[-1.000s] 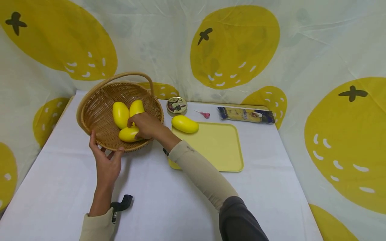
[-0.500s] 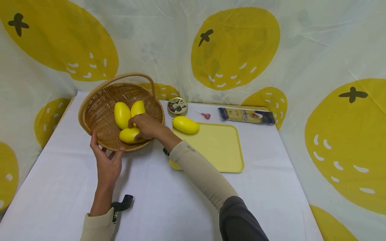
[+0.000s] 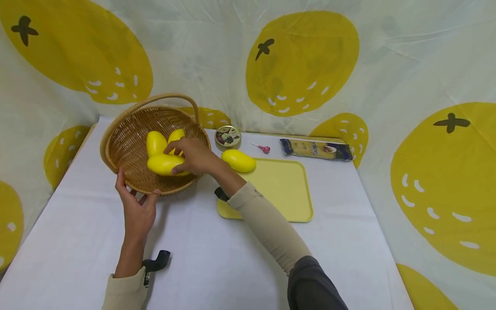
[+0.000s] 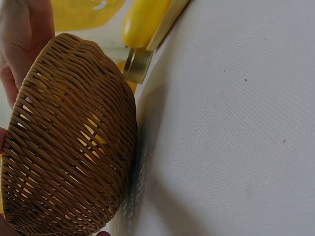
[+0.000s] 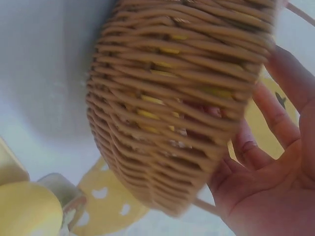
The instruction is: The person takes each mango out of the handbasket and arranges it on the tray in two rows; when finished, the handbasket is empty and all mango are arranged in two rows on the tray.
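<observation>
A wicker basket (image 3: 131, 163) with an arched handle stands at the back left, tipped toward me. My left hand (image 3: 138, 213) grips its front rim, thumb and fingers on either side. Over the basket's right side my right hand (image 3: 197, 156) holds a yellow mango (image 3: 164, 164), thumb at the near side and fingers across the top. Behind it in the basket lie a second mango (image 3: 156, 143) and a third mango (image 3: 176, 135), the latter partly covered by my fingers. Both wrist views show mainly the woven outside of the basket (image 4: 74, 137).
Right of the basket, another mango (image 3: 239, 160) lies on the back left corner of a yellow tray (image 3: 279, 189). Along the back edge are a round tin (image 3: 227, 137), a pink lollipop (image 3: 264, 148) and a long blue-and-yellow packet (image 3: 315, 148). A patterned cloth hangs behind.
My right hand has lifted the front mango from the basket's bottom, so it now overlaps the two behind it. The left hand keeps its hold on the rim.
</observation>
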`<state>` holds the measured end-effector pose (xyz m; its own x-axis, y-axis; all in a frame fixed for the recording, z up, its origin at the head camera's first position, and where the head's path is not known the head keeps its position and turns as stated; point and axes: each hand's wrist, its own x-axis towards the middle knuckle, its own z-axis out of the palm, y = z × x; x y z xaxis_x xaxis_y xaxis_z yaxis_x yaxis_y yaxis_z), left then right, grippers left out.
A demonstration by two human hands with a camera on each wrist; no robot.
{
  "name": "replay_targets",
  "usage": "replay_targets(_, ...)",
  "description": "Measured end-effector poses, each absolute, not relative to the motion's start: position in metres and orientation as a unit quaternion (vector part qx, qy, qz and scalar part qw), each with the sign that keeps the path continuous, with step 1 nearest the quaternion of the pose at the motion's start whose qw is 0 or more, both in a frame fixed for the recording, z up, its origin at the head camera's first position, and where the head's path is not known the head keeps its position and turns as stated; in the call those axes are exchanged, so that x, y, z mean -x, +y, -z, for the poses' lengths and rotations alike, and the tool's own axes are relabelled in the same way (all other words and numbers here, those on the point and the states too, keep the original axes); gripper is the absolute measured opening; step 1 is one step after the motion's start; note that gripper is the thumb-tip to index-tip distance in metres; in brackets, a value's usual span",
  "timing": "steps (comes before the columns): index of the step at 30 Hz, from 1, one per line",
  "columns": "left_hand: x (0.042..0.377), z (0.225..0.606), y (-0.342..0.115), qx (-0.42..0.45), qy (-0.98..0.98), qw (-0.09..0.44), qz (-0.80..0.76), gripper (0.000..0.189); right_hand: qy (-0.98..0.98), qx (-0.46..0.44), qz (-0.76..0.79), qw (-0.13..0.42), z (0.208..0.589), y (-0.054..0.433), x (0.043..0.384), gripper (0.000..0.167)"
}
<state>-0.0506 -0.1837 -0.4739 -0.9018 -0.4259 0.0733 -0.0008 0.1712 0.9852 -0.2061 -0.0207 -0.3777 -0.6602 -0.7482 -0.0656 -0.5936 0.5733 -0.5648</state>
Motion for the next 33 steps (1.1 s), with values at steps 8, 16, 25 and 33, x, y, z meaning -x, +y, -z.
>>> replay_targets(8,0.05,0.476,-0.185,-0.137,-0.745,0.169,0.631,0.104,0.87,0.38,0.295,0.108,0.365,0.002,0.204,0.058)
replay_targets(16,0.05,0.475,-0.184,-0.133,-0.741,0.173,0.635,0.104,0.857,0.353,0.369,0.074,0.351,0.028,0.201,0.055)
replay_targets(25,0.05,0.472,-0.183,-0.138,-0.74,0.172,0.636,0.101,0.841,0.337,0.421,0.043,0.346,0.06,0.199,0.056)
replay_targets(33,0.049,0.473,-0.183,-0.146,-0.739,0.165,0.636,0.102,0.844,0.302,0.442,0.028,0.345,0.09,0.198,0.055)
